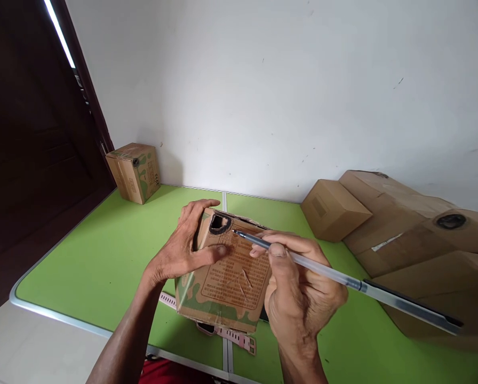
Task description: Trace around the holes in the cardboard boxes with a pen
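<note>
My left hand (189,248) grips the left side of a small cardboard box (223,288), its thumb lying on the printed face. Green camouflage shapes and brown text cover that face, and a hole (220,222) ringed in black sits at its upper left corner. In my right hand (299,282) is a gel pen (323,271), pinched between thumb and fingers, with its tip beside the hole. The pen's dark cap is on its rear end. Partly hidden below the box, a watch with a pink strap (234,337) lies on the table.
The green folding table (74,256) has a metal edge and a centre seam. Another camouflage-print box (137,173) stands at the back left. Several brown cardboard boxes (333,208) crowd the right side. A white wall (263,106) rises behind, with a dark door (31,133) at left.
</note>
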Motion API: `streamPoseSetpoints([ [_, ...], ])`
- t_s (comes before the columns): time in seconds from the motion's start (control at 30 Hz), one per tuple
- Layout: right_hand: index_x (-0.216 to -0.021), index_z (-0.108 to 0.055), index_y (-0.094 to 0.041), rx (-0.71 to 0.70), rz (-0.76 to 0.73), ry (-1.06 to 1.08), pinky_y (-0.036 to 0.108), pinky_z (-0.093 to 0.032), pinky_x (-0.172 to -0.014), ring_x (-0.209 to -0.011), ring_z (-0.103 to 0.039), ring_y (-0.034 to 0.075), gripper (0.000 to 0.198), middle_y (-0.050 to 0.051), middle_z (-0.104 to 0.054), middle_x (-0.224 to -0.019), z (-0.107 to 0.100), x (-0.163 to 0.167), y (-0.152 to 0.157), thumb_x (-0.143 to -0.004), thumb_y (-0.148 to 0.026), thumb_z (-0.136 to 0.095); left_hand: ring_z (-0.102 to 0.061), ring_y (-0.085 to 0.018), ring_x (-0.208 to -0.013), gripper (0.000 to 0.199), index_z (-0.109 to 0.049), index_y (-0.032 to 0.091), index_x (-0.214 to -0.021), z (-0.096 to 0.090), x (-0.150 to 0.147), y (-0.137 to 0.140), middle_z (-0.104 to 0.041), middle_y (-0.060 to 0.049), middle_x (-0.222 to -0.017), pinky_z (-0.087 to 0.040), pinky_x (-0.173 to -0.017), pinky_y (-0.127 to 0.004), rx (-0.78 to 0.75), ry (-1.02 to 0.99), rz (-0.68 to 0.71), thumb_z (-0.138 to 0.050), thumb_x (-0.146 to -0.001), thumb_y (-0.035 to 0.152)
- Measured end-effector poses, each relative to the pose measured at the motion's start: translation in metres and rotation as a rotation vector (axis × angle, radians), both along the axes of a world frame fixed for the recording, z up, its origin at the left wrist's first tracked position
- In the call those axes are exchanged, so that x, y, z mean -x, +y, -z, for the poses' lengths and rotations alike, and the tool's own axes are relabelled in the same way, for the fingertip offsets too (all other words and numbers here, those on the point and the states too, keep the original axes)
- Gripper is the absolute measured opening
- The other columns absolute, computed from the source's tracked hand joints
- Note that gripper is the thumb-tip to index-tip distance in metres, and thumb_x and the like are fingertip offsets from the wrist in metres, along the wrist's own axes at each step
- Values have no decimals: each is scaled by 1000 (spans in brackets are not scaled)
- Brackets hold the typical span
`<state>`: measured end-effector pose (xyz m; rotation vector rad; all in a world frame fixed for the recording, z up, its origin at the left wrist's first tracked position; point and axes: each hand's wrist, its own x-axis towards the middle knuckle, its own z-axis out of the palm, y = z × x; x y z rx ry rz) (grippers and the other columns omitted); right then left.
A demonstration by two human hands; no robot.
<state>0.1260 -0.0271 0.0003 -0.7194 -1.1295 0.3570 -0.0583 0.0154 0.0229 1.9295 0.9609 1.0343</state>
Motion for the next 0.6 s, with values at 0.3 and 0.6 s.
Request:
streamPoseSetpoints([
  [0.3,-120,-78,-25,-46,217,164,32,-62,-71,-94,-78,20,18,2,-77,-98,-5,-33,15,-104,-32,-71,-44,-39,-144,76,-48,25,-152,2,6,2,-48,-13,-154,-39,-122,-61,41,-31,-12,-77,-88,55],
  [0.6,-110,-78,-20,419,324,-952,42,-57,-80,-99,-67,30,20,13,-76,-103,122,-97,64,-97,-18,-63,-56,-44,-136,73,-49,30,-153,10,18,5,-59,-13,-146,-49,-112,-67,99,-73,-36,-73,-90,57],
])
